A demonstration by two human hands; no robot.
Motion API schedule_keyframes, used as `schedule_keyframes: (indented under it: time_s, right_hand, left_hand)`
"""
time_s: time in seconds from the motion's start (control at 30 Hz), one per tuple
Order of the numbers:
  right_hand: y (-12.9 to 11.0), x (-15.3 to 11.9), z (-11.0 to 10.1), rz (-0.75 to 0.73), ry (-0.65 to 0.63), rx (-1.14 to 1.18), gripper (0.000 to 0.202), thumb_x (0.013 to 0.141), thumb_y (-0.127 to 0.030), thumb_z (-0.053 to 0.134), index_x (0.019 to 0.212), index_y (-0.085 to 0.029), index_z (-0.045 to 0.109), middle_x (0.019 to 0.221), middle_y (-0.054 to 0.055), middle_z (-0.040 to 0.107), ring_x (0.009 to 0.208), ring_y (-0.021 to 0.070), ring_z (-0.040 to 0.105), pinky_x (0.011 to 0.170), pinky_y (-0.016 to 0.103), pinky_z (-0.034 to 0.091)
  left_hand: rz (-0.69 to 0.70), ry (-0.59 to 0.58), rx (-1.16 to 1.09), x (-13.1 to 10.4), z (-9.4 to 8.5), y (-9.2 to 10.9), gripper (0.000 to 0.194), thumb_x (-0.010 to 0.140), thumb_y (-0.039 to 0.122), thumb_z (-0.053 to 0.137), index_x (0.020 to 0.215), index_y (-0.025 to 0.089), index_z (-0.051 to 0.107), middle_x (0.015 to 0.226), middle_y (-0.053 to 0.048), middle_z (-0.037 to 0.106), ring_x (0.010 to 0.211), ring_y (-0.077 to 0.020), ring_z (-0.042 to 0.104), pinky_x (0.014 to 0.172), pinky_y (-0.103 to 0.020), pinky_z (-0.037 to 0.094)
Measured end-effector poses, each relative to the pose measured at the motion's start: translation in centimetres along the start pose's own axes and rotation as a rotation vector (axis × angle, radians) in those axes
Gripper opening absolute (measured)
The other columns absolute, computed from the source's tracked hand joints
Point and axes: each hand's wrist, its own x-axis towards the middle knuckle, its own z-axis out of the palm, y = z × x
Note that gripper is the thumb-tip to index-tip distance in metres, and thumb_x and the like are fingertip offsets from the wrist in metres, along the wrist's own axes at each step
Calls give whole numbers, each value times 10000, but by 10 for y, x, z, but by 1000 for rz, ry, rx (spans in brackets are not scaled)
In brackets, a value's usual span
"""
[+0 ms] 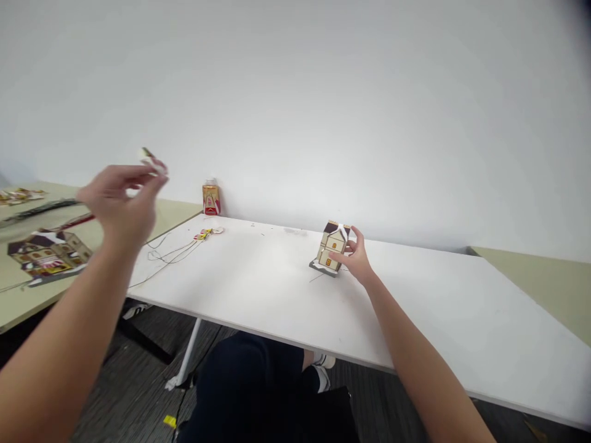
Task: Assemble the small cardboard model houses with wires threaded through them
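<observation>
Toy house [335, 243] is located at the white counter [258, 283], right of the middle, in the grasp of the right hand [359, 255]. Largest surface noted is the pale wall [295, 111], which rises behind everything. Below it the white counter spans most of the view, flanked by a left beige counter [178, 212] and a right beige counter [540, 277]. Dark floor [369, 394] shows beneath, with the person's dark clothing [247, 363] by the near edge. Left hand [122, 197] is raised above the left beige counter, its fingers pinched together on a small piece; right hand has its fingers clamped on the toy house, thumb across the cream wall. A larger second house [48, 253] rests on the left beige counter, partly behind the left forearm. The toy house leans slightly; whether its grey base touches the white counter cannot be told. A red and gold box [211, 198] stands against the wall at the white counter's far left corner. Near it lies a yellow and red ornament [207, 234], with thin wires [173, 255] trailing left. Smallest item is the small piece [157, 163], whitish and reddish, too blurred to identify.
</observation>
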Motion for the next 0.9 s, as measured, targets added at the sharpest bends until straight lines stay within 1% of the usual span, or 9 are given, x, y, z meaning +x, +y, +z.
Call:
schedule_keyframes:
  time_s: [0.1,0.13,0.2,0.3,0.47,0.6,0.73,0.8,0.9]
  right_hand:
    - [4,-3,0,-47,-29,-129,1231,490,-475,844,1467,-285,120,1189,76,584,1067,255,573,939,445,458]
    - [6,-4,-1,-51,-42,-150,1237,491,-477,844,1470,-291,112,1219,81,569,1097,261,562,956,454,448]
    - [7,-4,-3,-50,-66,-179,1248,488,-474,849,1473,-293,104,1253,88,552,1141,274,541,990,475,423]
    - [7,-4,-8,-47,-105,-185,1261,490,-449,859,1478,-282,94,1280,97,541,1187,284,514,1028,490,390]
    - [7,0,-19,-61,-197,-113,1280,503,-387,873,1490,-296,64,1404,121,455,1300,278,435,1093,498,325]
    - [15,9,-29,-84,-266,3,1304,497,-335,882,1492,-339,39,1481,110,378,1368,264,369,1106,505,316]
    - [19,13,-37,-72,-256,-37,1222,541,-368,859,1489,-361,88,1487,102,377,1375,272,362,1045,509,396]
    - [14,9,-38,-155,-167,-168,1134,581,-415,831,1485,-342,152,1494,108,366,1381,284,349,1039,509,396]
    - [2,-1,-29,-447,41,-492,935,664,-463,766,1448,-290,288,1488,118,373,1383,298,339,1076,504,333]
  left_hand:
    - [274,-120,-44,-15,31,58,226,833,367,665,826,142,676,827,-24,715,776,-121,634,754,-309,491]
    - [365,-121,-69,-24,45,74,182,835,337,667,781,163,676,754,-7,703,732,-119,629,737,-303,473]
    - [482,-226,-148,-47,74,101,121,859,300,640,813,195,679,759,1,703,703,-119,626,724,-310,435]
    - [510,-369,-310,-89,118,129,119,909,259,568,870,203,666,789,-7,710,740,-114,643,688,-296,403]
    - [448,-329,-505,-142,165,152,90,905,210,566,883,203,652,778,-7,698,698,-100,632,676,-275,419]
    - [412,-271,-630,-163,174,149,49,863,179,623,896,213,636,779,0,675,689,-98,618,682,-274,427]
    - [491,-341,-596,-177,168,139,114,846,142,633,924,224,621,756,13,650,641,-91,570,663,-275,405]
    - [549,-368,-578,-181,165,138,160,850,122,615,961,238,615,753,16,644,614,-86,538,652,-273,393]
    - [575,-365,-584,-182,162,143,193,865,110,582,999,246,604,759,12,647,615,-88,531,650,-272,387]
